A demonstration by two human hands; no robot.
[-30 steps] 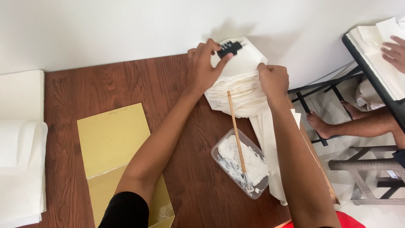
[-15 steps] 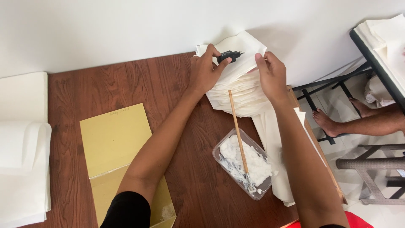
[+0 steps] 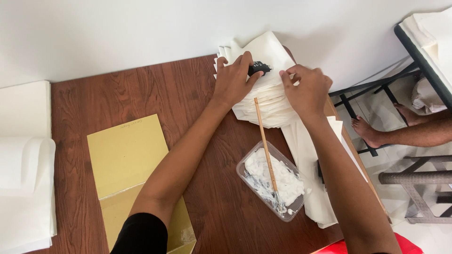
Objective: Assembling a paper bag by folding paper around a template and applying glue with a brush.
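- My left hand (image 3: pixel 233 82) lies palm-down on the stack of cream paper sheets (image 3: pixel 268 101) at the far right of the tabletop (image 3: pixel 141 94); its fingers (image 3: pixel 245 61) are spread flat, and the thumb tip touches a small black clip (image 3: pixel 259 68) on top of the stack. I cannot tell whether the thumb pinches the clip or only rests against it.
- My right hand (image 3: pixel 308 89) rests on the same stack just to the right, its fingers (image 3: pixel 294 74) curled loosely over the top sheet and pointing toward the clip; they seem to press the paper more than grasp it.
- Risk, as I judge it: the stack overhangs the tabletop's right edge, so an uneven push could fan the sheets or tip some to the floor.
- A wooden stick (image 3: pixel 266 146) leans with its upper end on the stack and its lower end in a clear plastic tub of white paste (image 3: pixel 273 181). A nudge of the stack could roll the stick and smear paste onto the paper or wood.
- My right forearm passes just beside the tub and could knock it.
- Hidden: the clip's shape is mostly covered by my thumb, and a dark thing under the loose sheets by my right forearm is unreadable.
- Farther left lie a gold folded card (image 3: pixel 127 160) and white sheets (image 3: pixel 23 164), cut off by the frame; at far right another person's bare foot (image 3: pixel 367 131) shows, with the body out of view.
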